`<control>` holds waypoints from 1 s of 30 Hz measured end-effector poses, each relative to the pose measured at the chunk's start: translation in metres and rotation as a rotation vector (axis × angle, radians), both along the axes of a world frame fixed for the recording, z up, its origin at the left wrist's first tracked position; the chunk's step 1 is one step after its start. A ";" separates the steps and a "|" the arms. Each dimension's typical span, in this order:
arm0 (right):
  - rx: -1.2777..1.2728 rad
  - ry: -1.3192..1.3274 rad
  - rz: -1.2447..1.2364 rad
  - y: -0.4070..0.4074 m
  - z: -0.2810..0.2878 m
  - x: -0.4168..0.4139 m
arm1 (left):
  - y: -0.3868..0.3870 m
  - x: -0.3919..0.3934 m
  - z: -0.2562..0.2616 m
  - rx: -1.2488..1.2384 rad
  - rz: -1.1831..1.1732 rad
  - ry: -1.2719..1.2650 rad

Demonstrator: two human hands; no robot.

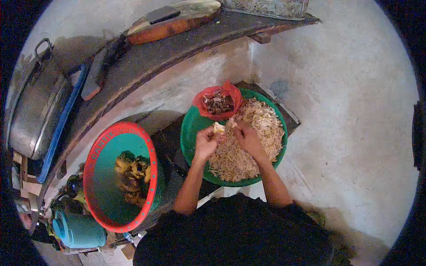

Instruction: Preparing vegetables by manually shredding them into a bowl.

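Note:
Both hands are raised over a round green plastic basin (188,133). A heap of pale shredded food (234,163), perhaps shredded meat, fills much of it. My left hand (206,143) pinches a small whitish-yellow piece (218,127) between thumb and fingers. Close beside it, my right hand (247,137) has its fingers closed on a small pale piece (230,123), whose kind I cannot tell. Just beyond the hands, at the basin's far side, a red plastic bag (199,101) stands open with dark and pale scraps (218,102) inside.
Left of the basin stands a red-rimmed green tub (153,166) holding yellow-brown pieces (133,173). A light-blue lidded container (85,230) is near it. The dark shelf (146,63) bears a large metal pot (36,116), a cleaver (163,15) on a wooden block (173,31) and a clear container (266,8).

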State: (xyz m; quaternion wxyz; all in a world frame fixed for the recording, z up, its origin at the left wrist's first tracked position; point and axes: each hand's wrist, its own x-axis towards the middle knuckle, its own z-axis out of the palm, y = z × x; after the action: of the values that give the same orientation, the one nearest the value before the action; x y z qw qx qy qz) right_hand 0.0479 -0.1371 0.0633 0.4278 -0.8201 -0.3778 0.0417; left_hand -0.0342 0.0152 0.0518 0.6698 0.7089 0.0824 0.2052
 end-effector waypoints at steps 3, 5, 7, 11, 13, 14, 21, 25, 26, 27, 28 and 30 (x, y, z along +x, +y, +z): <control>0.021 0.116 0.056 0.005 0.002 -0.013 | 0.008 0.001 -0.012 0.055 0.031 0.027; 0.114 0.133 0.158 0.007 -0.009 -0.011 | 0.008 0.003 -0.016 0.155 0.051 0.043; 0.087 -0.139 0.129 0.009 -0.026 0.005 | 0.002 0.006 -0.011 0.009 0.017 -0.006; 0.133 -0.051 -0.015 0.012 -0.009 -0.004 | 0.002 0.002 -0.011 -0.143 0.000 0.039; 0.113 0.183 0.062 0.007 -0.006 -0.006 | 0.000 0.000 -0.006 -0.282 0.017 0.048; 0.114 0.181 0.062 0.009 -0.011 -0.005 | 0.003 0.003 -0.008 -0.281 0.017 0.047; 0.127 0.051 0.112 0.004 -0.005 -0.001 | 0.007 -0.004 -0.002 0.001 0.026 0.055; 0.087 -0.060 0.109 0.006 -0.007 -0.004 | 0.004 -0.004 0.001 0.184 0.081 -0.064; 0.087 -0.058 0.109 0.004 -0.005 -0.003 | 0.003 -0.005 0.001 0.184 0.082 -0.062; 0.056 -0.012 0.053 0.002 0.001 0.000 | 0.004 -0.005 0.002 0.143 0.088 -0.038; 0.025 0.034 -0.003 0.001 0.007 0.001 | 0.004 -0.005 0.002 0.102 0.094 -0.013; -0.052 0.240 0.087 0.002 0.020 -0.012 | 0.008 -0.003 -0.003 0.151 0.095 -0.026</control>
State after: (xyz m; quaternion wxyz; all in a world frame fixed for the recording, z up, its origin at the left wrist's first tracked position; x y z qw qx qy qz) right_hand 0.0354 -0.1349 0.0834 0.4462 -0.8029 -0.3578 0.1680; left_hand -0.0376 0.0227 0.0484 0.6051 0.7498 0.0914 0.2516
